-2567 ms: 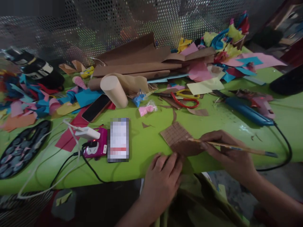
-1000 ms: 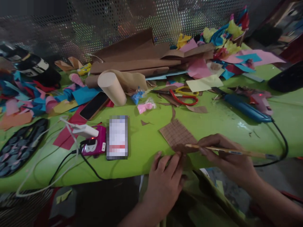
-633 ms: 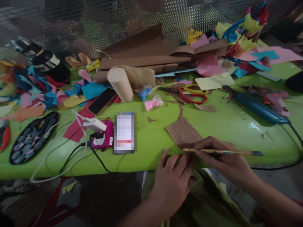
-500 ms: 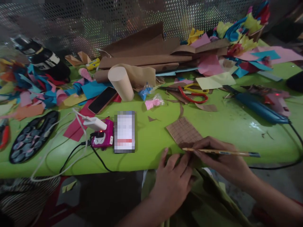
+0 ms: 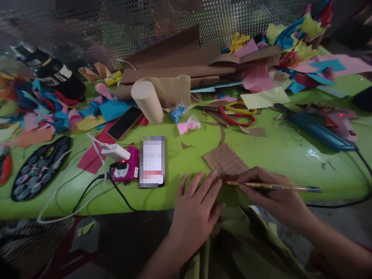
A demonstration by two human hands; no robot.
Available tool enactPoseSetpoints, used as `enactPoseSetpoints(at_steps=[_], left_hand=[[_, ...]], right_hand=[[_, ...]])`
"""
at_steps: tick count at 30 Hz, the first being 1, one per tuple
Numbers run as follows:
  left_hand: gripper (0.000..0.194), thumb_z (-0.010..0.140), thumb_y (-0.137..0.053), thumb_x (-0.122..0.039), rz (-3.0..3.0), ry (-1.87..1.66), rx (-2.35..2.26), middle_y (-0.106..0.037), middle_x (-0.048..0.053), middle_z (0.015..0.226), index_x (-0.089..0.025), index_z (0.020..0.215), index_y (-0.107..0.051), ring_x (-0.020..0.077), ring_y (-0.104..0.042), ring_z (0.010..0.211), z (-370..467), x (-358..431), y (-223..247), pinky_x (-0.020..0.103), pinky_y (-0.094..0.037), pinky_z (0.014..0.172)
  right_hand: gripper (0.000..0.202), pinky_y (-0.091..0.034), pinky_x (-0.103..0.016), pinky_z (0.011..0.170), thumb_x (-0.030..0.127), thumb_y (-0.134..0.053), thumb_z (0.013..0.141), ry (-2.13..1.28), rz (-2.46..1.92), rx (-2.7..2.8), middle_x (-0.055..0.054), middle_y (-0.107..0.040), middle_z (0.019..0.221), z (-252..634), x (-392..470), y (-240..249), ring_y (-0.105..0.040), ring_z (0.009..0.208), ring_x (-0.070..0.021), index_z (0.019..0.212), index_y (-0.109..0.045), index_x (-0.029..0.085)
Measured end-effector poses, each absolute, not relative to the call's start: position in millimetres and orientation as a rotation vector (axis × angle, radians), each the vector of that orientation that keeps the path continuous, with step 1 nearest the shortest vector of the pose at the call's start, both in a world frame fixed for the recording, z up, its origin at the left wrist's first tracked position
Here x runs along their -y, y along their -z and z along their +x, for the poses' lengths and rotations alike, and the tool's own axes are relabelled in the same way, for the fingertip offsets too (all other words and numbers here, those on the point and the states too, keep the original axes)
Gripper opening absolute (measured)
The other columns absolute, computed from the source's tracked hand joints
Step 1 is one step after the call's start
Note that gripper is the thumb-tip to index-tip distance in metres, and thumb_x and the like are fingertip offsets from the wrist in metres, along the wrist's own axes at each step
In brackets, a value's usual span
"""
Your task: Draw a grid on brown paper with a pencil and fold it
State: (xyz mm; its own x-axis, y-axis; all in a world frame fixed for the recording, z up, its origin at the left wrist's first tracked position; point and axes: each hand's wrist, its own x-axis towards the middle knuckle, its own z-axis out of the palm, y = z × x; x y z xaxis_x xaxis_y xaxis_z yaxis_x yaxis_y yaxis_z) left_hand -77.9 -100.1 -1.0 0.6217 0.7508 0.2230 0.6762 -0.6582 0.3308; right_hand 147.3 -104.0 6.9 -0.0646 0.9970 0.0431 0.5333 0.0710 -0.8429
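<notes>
A piece of brown cardboard (image 5: 226, 159) with a drawn grid lies near the front edge of the green table. My right hand (image 5: 271, 193) grips a pencil (image 5: 279, 187), held almost level, its tip by the cardboard's lower corner. My left hand (image 5: 197, 205) rests at the table's edge with fingers stretched out and slightly spread, the fingertips beside the cardboard's lower left edge. Nothing shows in the left hand. The right fingers cover part of the cardboard's right corner.
Behind the cardboard lie scissors (image 5: 236, 118) and small plastic packets (image 5: 188, 126). A cardboard tube (image 5: 148, 104) stands at centre. Leftward are a lit phone (image 5: 152, 162), a magenta power adapter (image 5: 128, 164) with cables and a palette (image 5: 40, 170). Glue guns (image 5: 319, 131) lie at right.
My left hand has shifted left and slightly up, and its fingers have straightened out. My right hand with the pencil and the cardboard stay nearly in place.
</notes>
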Motion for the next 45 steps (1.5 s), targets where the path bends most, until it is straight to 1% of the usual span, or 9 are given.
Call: enactPoseSetpoints(at_steps=[5,10,13,16,21,25,30,38,45], left_hand=[[0.039,0.097,-0.054,-0.033,2.645,-0.46,-1.203,-0.062,0.004,0.141,-0.023,0.135,-0.058,0.0241,-0.051,0.132,-75.0,94.9,7.9,0.053,-0.033,0.117],[0.036,0.096,-0.056,-0.028,2.647,-0.528,-1.219,-0.064,0.001,0.139,-0.024,0.132,-0.06,0.0228,-0.053,0.13,-73.8,96.1,10.7,0.051,-0.034,0.117],[0.036,0.097,-0.055,-0.029,2.661,-0.563,-1.23,-0.066,0.002,0.136,-0.024,0.132,-0.061,0.0229,-0.055,0.129,-73.5,95.9,11.8,0.049,-0.034,0.116],[0.035,0.098,-0.054,-0.028,2.668,-0.575,-1.233,-0.067,0.002,0.135,-0.024,0.132,-0.062,0.0232,-0.055,0.128,-73.1,95.1,13.0,0.048,-0.032,0.117],[0.034,0.097,-0.056,-0.029,2.696,-0.584,-1.232,-0.069,0.003,0.132,-0.025,0.13,-0.064,0.0237,-0.056,0.126,-72.5,93.6,13.1,0.048,-0.033,0.116],[0.033,0.098,-0.055,-0.032,2.688,-0.569,-1.223,-0.067,0.003,0.134,-0.024,0.128,-0.064,0.0235,-0.056,0.127,-72.0,93.6,12.0,0.046,-0.032,0.116],[0.034,0.099,-0.052,-0.031,2.678,-0.549,-1.226,-0.066,0.002,0.136,-0.024,0.13,-0.063,0.0238,-0.055,0.128,-72.0,94.8,11.4,0.047,-0.032,0.116],[0.034,0.098,-0.053,-0.03,2.665,-0.584,-1.209,-0.065,0.001,0.137,-0.023,0.13,-0.062,0.0236,-0.055,0.128,-71.8,95.2,13.2,0.048,-0.031,0.117],[0.034,0.098,-0.053,-0.03,2.665,-0.593,-1.199,-0.067,0.002,0.136,-0.022,0.13,-0.062,0.0243,-0.055,0.128,-72.5,94.1,13.2,0.048,-0.033,0.115]], right_hand=[[0.008,-0.051,-0.028,0.051,0.03,-0.062,0.087,-0.802,-1.556,1.696,-0.002,-0.075,0.074,150.4,107.2,-2.6,-0.069,0.061,-0.0188,0.081,-0.066,0.027],[0.007,-0.048,-0.027,0.048,0.03,-0.063,0.085,-0.642,-1.635,1.631,-0.001,-0.072,0.068,163.6,105.9,-2.2,-0.065,0.054,-0.0176,0.08,-0.066,0.026],[0.006,-0.045,-0.027,0.046,0.03,-0.065,0.084,-0.568,-1.678,1.558,-0.001,-0.069,0.065,175.1,104.9,-1.6,-0.062,0.052,-0.0172,0.079,-0.066,0.026],[0.005,-0.044,-0.027,0.047,0.027,-0.066,0.084,-0.52,-1.681,1.497,0.0,-0.067,0.065,183.5,107.0,-0.3,-0.06,0.053,-0.0164,0.079,-0.065,0.027],[0.009,-0.05,-0.027,0.059,0.018,-0.066,0.087,-0.564,-1.567,1.461,-0.003,-0.07,0.076,183.9,113.6,-0.7,-0.066,0.068,-0.0171,0.086,-0.065,0.027],[0.008,-0.05,-0.024,0.053,0.019,-0.067,0.087,-0.619,-1.414,1.575,-0.001,-0.071,0.076,174.9,114.6,-2.0,-0.067,0.063,-0.0151,0.089,-0.065,0.026],[0.003,-0.052,-0.026,0.055,0.024,-0.064,0.09,-0.722,-1.372,1.742,-0.002,-0.074,0.078,164.0,114.2,-0.6,-0.071,0.068,-0.0176,0.088,-0.065,0.026],[0.004,-0.052,-0.026,0.052,0.025,-0.063,0.091,-0.708,-1.394,1.821,-0.001,-0.076,0.077,159.5,111.3,-1.3,-0.073,0.067,-0.0187,0.087,-0.065,0.027],[0.004,-0.051,-0.026,0.05,0.022,-0.062,0.089,-0.585,-1.469,1.829,-0.001,-0.075,0.077,159.1,113.9,-1.2,-0.071,0.062,-0.0176,0.088,-0.063,0.026]])
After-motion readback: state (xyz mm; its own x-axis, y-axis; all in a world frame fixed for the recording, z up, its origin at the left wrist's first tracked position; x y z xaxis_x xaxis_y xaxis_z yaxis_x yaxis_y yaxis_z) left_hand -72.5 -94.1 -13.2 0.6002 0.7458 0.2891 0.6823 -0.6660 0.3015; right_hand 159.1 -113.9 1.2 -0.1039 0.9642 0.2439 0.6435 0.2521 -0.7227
